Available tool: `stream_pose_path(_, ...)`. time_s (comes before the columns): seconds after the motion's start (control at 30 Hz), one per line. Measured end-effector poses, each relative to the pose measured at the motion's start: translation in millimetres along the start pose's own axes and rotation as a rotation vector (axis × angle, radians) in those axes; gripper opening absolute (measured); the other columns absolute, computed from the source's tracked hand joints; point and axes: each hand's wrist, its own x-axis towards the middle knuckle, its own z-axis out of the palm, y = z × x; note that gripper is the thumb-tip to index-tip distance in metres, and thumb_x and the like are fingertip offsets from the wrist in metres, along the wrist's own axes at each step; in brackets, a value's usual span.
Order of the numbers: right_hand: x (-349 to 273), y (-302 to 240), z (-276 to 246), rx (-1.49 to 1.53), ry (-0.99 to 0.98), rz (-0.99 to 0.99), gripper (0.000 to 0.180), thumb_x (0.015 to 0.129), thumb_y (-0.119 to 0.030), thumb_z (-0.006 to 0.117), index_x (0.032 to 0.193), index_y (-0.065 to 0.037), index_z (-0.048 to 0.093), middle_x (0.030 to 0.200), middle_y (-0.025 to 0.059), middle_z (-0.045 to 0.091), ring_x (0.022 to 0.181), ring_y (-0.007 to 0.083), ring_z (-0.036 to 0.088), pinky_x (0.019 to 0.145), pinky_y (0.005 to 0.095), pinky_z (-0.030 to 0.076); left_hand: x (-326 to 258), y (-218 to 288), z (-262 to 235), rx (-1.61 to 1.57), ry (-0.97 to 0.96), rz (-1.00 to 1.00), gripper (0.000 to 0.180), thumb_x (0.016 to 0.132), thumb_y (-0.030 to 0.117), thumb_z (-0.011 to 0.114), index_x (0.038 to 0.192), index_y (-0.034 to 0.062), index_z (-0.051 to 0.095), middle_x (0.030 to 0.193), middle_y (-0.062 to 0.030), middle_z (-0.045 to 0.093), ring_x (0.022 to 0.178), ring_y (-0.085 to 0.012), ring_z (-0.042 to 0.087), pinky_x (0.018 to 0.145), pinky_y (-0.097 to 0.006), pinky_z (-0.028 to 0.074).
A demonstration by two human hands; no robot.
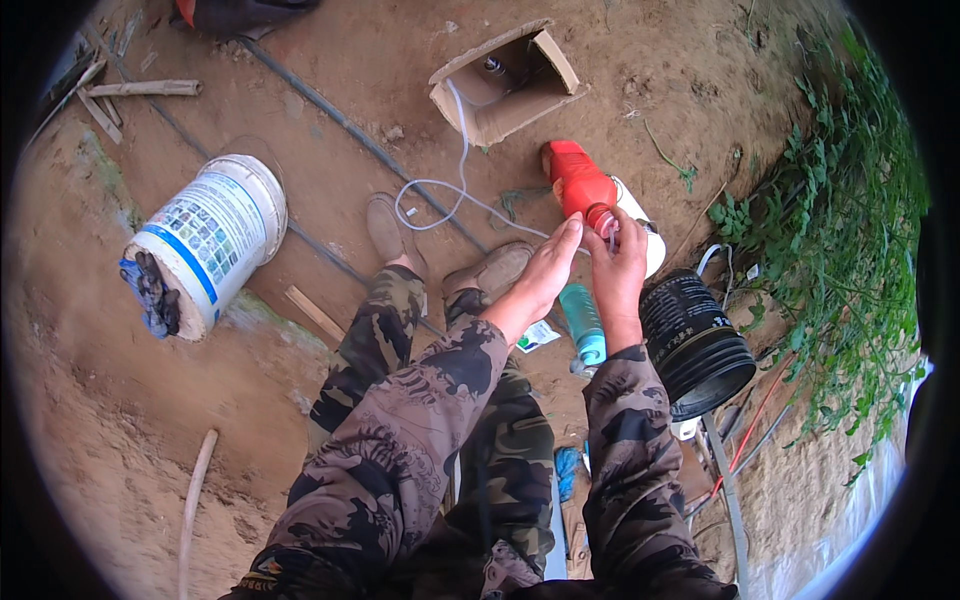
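I'm having one red bottle in front of me, just beyond my knees, and its neck is pointing back toward me and to the right. Its long axis is slanting across the ground, the base lying farther off and to the left — so the bottle is tilting, mouth end at my fingers.

My right hand is curling its fingers at that mouth; whether they're gripping the neck or a small clear piece there, I cannot tell. My left hand is reaching flat, fingers together, its tips coming close beside the neck; I cannot tell if it's grasping anything.

One white tube is looping over the soil, running from inside one cardboard box to behind my left hand. One white container is showing just right of the red bottle, partly hidden by it and my right hand. One turquoise bottle is lying between my forearms, near one small packet.

I'm counting two buckets: a white one tipping over at far left, one bundle of dark gloves at its end, and a black one — just right of my right wrist.
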Motion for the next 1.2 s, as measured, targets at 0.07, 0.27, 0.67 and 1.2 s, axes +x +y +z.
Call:
stream_pose_path(0.07, 1, 5, -2, -0.034, -0.005, -0.084, 0.049, 0.079, -0.006, 0.072, 0.127, -0.005, 0.060, 0.119, 0.0197, 0.056, 0.107, 0.0360, 0.059, 0.091, 0.0408, 0.051, 3, -2, 0, 0.021, 0.037, 0.090, 0.070, 0.104, 0.051, 0.037, 0.150, -0.0012, 0.031, 0.154, -0.0171, 0.036, 0.144, -0.0241, 0.032, 0.116, -0.034, 0.026)
stream_pose_path(0.27, 3, 11, -1, -0.085, -0.059, -0.081, 0.041, 0.082, -0.004, 0.071, 0.122, -0.004, 0.062, 0.114, 0.0190, 0.055, 0.101, 0.0340, 0.060, 0.084, 0.0380, 0.053, 8, -3, -6, 0.239, 0.104, 0.240, 0.069, 0.105, 0.049, 0.035, 0.149, -0.0039, 0.032, 0.152, -0.0213, 0.039, 0.143, -0.0263, 0.035, 0.116, -0.033, 0.027)
stream_pose_path(0.67, 21, -5, -3, -0.201, -0.091, 0.358, 0.043, 0.078, -0.033, 0.081, 0.097, 0.003, 0.067, 0.089, 0.0193, 0.067, 0.078, 0.0303, 0.068, 0.071, 0.0387, 0.054, 13, -2, -4, 0.472, 0.078, 0.247, 0.078, 0.103, 0.059, 0.025, 0.150, -0.0032, 0.031, 0.152, -0.0240, 0.037, 0.143, -0.0312, 0.034, 0.116, -0.036, 0.027)
stream_pose_path(1.2, 29, -6, -11, -0.405, -0.182, 0.278, 0.053, 0.086, -0.050, 0.066, 0.084, 0.003, 0.066, 0.078, 0.0231, 0.069, 0.075, 0.0386, 0.069, 0.071, 0.0448, 0.053, 16, -8, 0, 0.449, 0.103, 0.233, 0.079, 0.102, 0.060, 0.027, 0.150, -0.0022, 0.030, 0.149, -0.0250, 0.041, 0.142, -0.0312, 0.037, 0.115, -0.036, 0.029)
